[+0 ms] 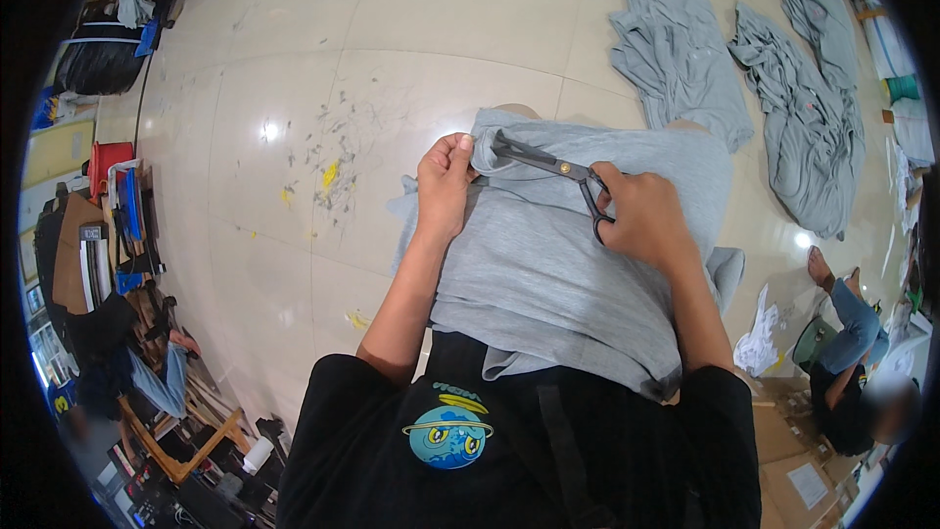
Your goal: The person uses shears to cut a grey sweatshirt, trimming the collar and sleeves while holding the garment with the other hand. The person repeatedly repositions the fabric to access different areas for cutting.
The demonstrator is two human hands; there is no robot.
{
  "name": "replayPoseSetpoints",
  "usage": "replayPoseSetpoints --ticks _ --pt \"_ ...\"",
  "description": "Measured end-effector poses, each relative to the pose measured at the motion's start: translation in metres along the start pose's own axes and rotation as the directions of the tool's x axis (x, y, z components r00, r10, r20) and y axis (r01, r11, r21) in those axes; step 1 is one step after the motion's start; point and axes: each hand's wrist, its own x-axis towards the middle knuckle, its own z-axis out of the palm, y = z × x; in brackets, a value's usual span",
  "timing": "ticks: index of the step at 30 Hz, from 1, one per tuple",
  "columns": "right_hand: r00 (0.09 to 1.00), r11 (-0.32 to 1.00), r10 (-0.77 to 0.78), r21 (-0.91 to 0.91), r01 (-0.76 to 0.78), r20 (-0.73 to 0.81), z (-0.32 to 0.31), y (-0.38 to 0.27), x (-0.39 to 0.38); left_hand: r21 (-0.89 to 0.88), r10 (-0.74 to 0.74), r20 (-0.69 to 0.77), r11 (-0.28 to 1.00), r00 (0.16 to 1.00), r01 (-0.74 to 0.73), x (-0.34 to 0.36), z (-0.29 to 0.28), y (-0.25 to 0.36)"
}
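Across my lap lies a grey knit garment, its upper part spread over my knees. My left hand pinches a folded edge of it between thumb and fingers, near the garment's upper left corner. In my right hand is a pair of black scissors, with fingers through the handle loops. The blades point left toward the pinched edge, and their tips reach the fabric fold beside my left hand. Whether the blades are parted at the tip I cannot make out.
Heaps of grey garments lie on the tiled floor ahead and to the right. Grey and yellow scraps litter the floor at left. One person sits at lower right by cardboard boxes; another is at lower left.
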Motion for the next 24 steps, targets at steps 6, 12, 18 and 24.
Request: replayPoseSetpoints --ticks 6,12,18,24 --pt "0.993 0.997 -0.081 -0.019 0.08 -0.084 0.009 -0.007 -0.002 0.073 0.023 -0.001 0.997 1.0 -0.023 -0.002 0.005 0.003" --pt "0.998 0.999 -0.027 -0.049 0.025 -0.051 0.012 -0.003 -0.004 0.098 0.048 -0.009 0.994 0.999 -0.047 -0.003 0.005 0.002" --pt "0.994 0.996 -0.057 -0.067 0.051 -0.091 0.003 -0.012 -0.004 0.114 0.055 -0.016 0.992 0.998 -0.053 -0.004 0.009 0.005" --pt "0.986 0.991 -0.114 -0.087 0.104 -0.121 0.012 -0.016 0.003 0.189 0.105 -0.023 0.977 0.994 -0.099 -0.005 0.01 0.003"
